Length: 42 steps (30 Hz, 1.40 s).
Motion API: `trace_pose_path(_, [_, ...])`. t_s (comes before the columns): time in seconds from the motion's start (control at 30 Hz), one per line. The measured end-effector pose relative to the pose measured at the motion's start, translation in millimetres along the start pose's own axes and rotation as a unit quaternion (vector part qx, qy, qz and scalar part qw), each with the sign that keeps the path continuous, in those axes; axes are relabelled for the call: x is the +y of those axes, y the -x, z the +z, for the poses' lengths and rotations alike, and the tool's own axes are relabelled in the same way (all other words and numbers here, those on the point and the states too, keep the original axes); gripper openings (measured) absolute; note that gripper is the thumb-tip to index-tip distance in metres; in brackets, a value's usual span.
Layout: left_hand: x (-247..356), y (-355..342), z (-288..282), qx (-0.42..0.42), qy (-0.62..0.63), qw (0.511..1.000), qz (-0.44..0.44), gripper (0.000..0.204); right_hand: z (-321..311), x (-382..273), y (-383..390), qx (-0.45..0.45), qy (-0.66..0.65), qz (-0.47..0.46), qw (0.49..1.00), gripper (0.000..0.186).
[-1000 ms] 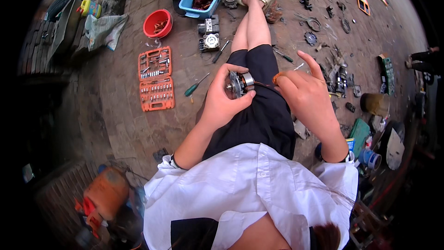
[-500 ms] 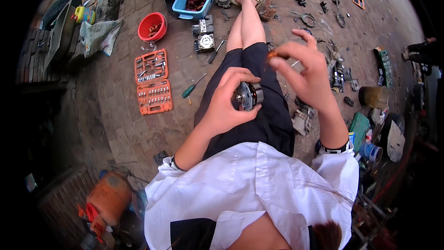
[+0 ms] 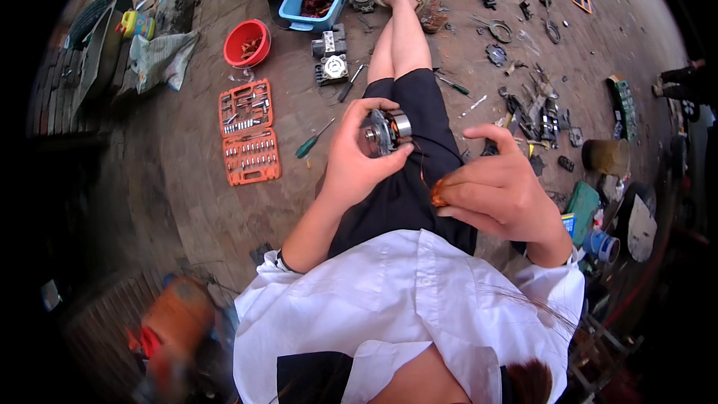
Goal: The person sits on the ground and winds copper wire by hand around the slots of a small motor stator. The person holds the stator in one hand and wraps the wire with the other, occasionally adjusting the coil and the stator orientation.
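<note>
Left hand: the left hand is clamped on a motor, fingers curled over its top edge, thumb along its underside, palm side hollow around the left end.
Right hand: the right hand pinches a small bundle of copper wire between thumb and fingertips; the index finger stands raised, apart from the rest.
Motor place: held above the dark shorts, near their left edge.
Motor direction: shaft end points left, into the hollow of the palm; silver drum end points right. The axis runs roughly left to right.
Strand: a thin wire runs from the motor down to the bundle.
Blue tub: the blue tub on the floor holds a dark reddish tangle.
Red bowl: the red bowl holds orange-brown scraps, kind unclear.
Orange case: the orange case lies unfolded, with rows of sockets in its lower half.
Screwdriver: a green-handled screwdriver lies near the case's right edge.
</note>
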<state>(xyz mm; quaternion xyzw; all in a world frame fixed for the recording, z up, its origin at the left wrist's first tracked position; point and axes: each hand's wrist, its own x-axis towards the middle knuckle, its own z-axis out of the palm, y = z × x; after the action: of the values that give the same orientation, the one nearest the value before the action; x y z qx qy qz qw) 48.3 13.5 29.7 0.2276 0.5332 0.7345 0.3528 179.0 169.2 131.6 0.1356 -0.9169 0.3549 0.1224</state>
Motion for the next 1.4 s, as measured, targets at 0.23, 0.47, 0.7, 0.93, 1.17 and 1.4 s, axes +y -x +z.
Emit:
trace_pose_path(0.23, [10, 4, 8, -0.062, -0.044, 0.997, -0.006, 0.052, -11, 10, -38, 0.000, -0.051, -0.074, 0.996, 0.013])
trace_pose_path(0.47, [20, 5, 8, -0.104, -0.182, 0.978, 0.020, 0.044, -16, 39, -50, 0.116, -0.122, 0.023, 0.985, 0.007])
trace_pose_path(0.7, [22, 8, -4, -0.091, -0.080, 0.984, 0.130, 0.053, -1, 112, -31, 0.163, -0.142, 0.253, 0.943, 0.016])
trace_pose_path(0.93, [25, 4, -26, 0.079, 0.022, 0.996, 0.033, 0.051, -26, 50, 26, 0.021, -0.068, 0.183, 0.980, 0.011])
trace_pose_path(1.17, [11, -7, -11, 0.064, -0.031, 0.997, 0.021, 0.049, -29, -7, -2, -0.079, -0.160, -0.014, 0.984, 0.013])
trace_pose_path(1.4, [18, 0, 7, -0.017, -0.341, 0.924, 0.173, 0.046, -22, 24, -64, 0.064, -0.295, 0.048, 0.952, 0.016])
